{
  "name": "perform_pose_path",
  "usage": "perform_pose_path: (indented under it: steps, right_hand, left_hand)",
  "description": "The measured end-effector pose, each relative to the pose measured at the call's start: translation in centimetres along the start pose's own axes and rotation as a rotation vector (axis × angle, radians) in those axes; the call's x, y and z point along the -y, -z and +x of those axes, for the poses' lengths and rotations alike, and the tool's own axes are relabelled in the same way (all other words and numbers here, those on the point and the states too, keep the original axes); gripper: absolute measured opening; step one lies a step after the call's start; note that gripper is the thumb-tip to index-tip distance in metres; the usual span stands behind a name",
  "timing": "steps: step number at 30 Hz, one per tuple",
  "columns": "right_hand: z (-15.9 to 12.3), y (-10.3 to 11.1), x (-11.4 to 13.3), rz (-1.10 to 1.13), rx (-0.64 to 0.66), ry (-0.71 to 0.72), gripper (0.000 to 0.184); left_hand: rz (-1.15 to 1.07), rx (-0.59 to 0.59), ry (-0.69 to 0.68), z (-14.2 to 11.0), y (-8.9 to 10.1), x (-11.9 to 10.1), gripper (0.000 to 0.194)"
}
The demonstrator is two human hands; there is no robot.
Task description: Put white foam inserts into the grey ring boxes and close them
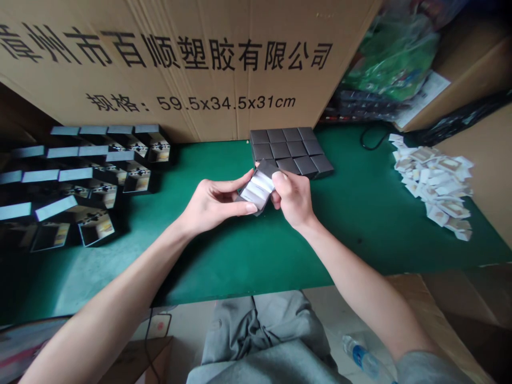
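Note:
Both my hands hold one small dark box (pixel 259 188) above the green table (pixel 248 250). White contents show inside the box, and its lid stands part open. My left hand (pixel 214 204) cradles it from the left and below, thumb along its top edge. My right hand (pixel 292 197) grips its right side, thumb pressed on the white contents. Just behind them lie several closed dark boxes (pixel 292 150) in tidy rows.
Several open dark boxes with raised lids (pixel 86 181) stand in rows at the left. A heap of small white packets (pixel 436 184) lies at the right. A large printed cardboard carton (pixel 180 58) walls off the back. A plastic bottle (pixel 362 356) lies below the table edge.

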State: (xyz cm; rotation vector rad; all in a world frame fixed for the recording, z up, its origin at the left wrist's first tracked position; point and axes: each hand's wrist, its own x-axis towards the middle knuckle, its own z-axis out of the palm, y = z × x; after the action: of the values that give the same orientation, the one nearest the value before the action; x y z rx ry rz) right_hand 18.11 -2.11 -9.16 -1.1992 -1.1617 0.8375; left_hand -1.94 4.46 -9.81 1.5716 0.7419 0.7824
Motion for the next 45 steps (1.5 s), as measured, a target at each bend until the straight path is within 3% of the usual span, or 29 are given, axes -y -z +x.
perform_pose_path:
  steps: [20, 27, 34, 45]
  right_hand:
    - [-0.1, -0.1, 0.3, -0.011, -0.002, 0.007, 0.047]
    - [-0.1, -0.1, 0.1, -0.040, 0.016, 0.057, 0.046]
    - [-0.2, -0.2, -0.6, -0.182, 0.067, 0.120, 0.047]
    - [-0.2, -0.2, -0.4, -0.202, 0.072, 0.135, 0.047]
  left_hand:
    - [-0.029, 0.026, 0.011, 0.2, -0.2, -0.4, 0.075]
    - [-0.033, -0.009, 0.003, 0.3, -0.4, -0.8, 0.070]
    - [-0.044, 0.027, -0.019, 0.5, -0.4, -1.4, 0.043]
    - [-0.058, 0.024, -0.003, 0.7, -0.5, -1.7, 0.044]
